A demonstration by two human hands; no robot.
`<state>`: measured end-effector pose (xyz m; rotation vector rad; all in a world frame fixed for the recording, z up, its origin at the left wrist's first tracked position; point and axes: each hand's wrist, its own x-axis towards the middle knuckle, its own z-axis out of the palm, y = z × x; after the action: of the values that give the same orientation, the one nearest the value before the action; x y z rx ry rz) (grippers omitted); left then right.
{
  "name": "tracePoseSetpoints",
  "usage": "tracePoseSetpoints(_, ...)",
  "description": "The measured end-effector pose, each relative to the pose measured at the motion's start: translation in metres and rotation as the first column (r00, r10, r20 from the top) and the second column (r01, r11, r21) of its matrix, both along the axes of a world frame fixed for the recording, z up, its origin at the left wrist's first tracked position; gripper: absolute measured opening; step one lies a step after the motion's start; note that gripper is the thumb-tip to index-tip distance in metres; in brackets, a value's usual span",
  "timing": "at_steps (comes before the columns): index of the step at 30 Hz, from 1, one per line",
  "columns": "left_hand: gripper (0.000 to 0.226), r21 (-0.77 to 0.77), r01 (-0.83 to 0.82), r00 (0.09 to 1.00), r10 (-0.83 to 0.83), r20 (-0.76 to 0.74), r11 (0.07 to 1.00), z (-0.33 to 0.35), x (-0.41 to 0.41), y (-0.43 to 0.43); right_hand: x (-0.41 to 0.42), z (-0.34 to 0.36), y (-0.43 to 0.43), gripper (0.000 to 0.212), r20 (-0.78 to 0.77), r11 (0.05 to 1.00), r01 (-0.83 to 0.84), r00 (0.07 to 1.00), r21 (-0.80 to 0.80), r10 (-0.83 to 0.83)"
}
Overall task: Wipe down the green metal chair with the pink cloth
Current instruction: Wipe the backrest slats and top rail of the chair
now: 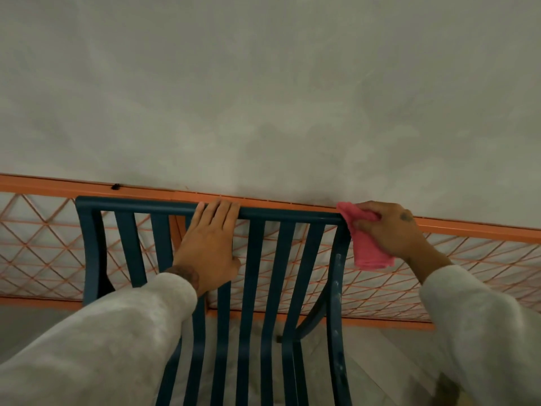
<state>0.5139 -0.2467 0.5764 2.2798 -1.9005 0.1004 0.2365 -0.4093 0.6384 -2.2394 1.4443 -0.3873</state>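
The dark green metal chair (254,259) fills the lower middle of the head view, its slatted back running up to a top rail. My left hand (209,244) grips the middle of that top rail, fingers curled over it. My right hand (389,230) holds the pink cloth (366,247) pressed against the chair's upper right corner post. The cloth hangs down from my fingers along the post. Pale flecks show on the right post below the cloth.
An orange metal railing (468,227) with diamond mesh runs right behind the chair back, touching or nearly touching the top rail. A grey plaster wall (263,98) rises behind it. Pale floor (366,356) shows under the chair at lower right.
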Motion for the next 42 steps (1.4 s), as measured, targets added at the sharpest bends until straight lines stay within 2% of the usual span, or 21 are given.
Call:
tracePoseSetpoints(2,0.101,0.005,-0.005,1.0,0.005,-0.013,1.0,0.001,-0.002,0.001,-0.002,0.004,-0.003,0.029,0.083,0.998,0.056,0.995,-0.003,-0.055)
tracePoseSetpoints(5,0.102,0.002,-0.007,1.0,0.007,-0.027,1.0,0.001,-0.002,0.001,0.004,0.01,0.003,0.022,0.377,0.989,0.112,0.915,0.1,-0.142)
tracePoseSetpoints(6,0.102,0.005,-0.008,1.0,0.009,-0.026,1.0,0.002,-0.002,0.001,0.011,0.009,0.006,0.022,0.354,0.988,0.078,0.927,0.131,-0.121)
tracePoseSetpoints(8,0.102,0.017,-0.007,1.0,0.008,-0.025,1.0,0.002,-0.003,0.001,0.027,-0.001,0.011,0.029,0.1,0.997,0.005,0.995,0.08,-0.013)
tracePoseSetpoints(9,0.103,0.019,-0.008,1.0,0.009,-0.027,1.0,0.003,-0.002,0.001,0.039,-0.004,0.013,0.03,-0.015,1.0,-0.019,1.0,0.022,0.02)
tracePoseSetpoints(11,0.104,0.019,-0.011,0.999,0.011,-0.035,1.0,0.003,-0.003,0.001,0.065,-0.006,0.017,0.027,-0.103,0.998,-0.065,0.993,-0.015,0.063)
tracePoseSetpoints(16,0.103,-0.005,-0.013,0.999,0.012,-0.033,1.0,0.002,-0.003,0.002,0.136,0.002,0.04,0.027,-0.191,0.972,-0.231,0.953,0.043,0.235)
tracePoseSetpoints(18,0.104,-0.013,-0.009,1.0,0.009,-0.018,1.0,0.0,-0.002,0.001,0.161,-0.001,0.06,0.028,-0.197,0.959,-0.283,0.94,0.006,0.279)
tracePoseSetpoints(20,0.105,-0.011,-0.003,1.0,0.003,-0.005,1.0,-0.003,-0.002,0.001,0.168,-0.01,0.071,0.039,-0.191,0.948,-0.309,0.938,-0.073,0.291)
tracePoseSetpoints(22,0.106,-0.015,0.006,1.0,-0.005,0.005,1.0,-0.005,0.0,0.002,0.155,-0.021,0.074,0.054,-0.158,0.923,-0.347,0.933,-0.163,0.323)
tracePoseSetpoints(25,0.104,-0.013,0.011,1.0,-0.011,0.002,1.0,-0.006,0.0,0.002,0.108,-0.031,0.058,0.067,-0.226,0.906,-0.346,0.929,-0.243,0.294)
tracePoseSetpoints(29,0.103,0.007,0.007,1.0,-0.007,0.014,1.0,-0.007,0.0,0.002,0.041,-0.031,0.028,0.037,-0.219,0.95,-0.184,0.967,-0.252,0.129)
tracePoseSetpoints(33,0.104,0.011,0.0,1.0,-0.001,0.014,1.0,-0.006,-0.002,0.002,0.014,-0.025,0.018,0.041,-0.172,0.946,-0.165,0.978,-0.279,0.12)
tracePoseSetpoints(36,0.106,0.03,-0.004,1.0,0.003,0.016,1.0,-0.003,-0.001,0.002,0.014,-0.018,0.013,0.037,-0.029,0.985,-0.047,0.999,-0.169,0.042)
tracePoseSetpoints(38,0.106,0.042,-0.003,1.0,0.002,0.019,0.999,-0.001,0.0,0.003,0.007,-0.016,0.007,0.036,0.142,0.993,0.091,0.985,0.075,-0.101)
tracePoseSetpoints(40,0.106,0.054,-0.006,1.0,0.005,0.013,0.998,0.001,-0.001,0.004,-0.005,-0.016,0.005,0.039,0.358,0.912,0.135,0.889,0.388,-0.284)
tracePoseSetpoints(42,0.105,0.061,-0.006,1.0,0.005,0.009,0.998,0.001,-0.003,0.003,-0.013,-0.013,0.004,0.034,0.496,0.858,0.091,0.783,0.505,-0.375)
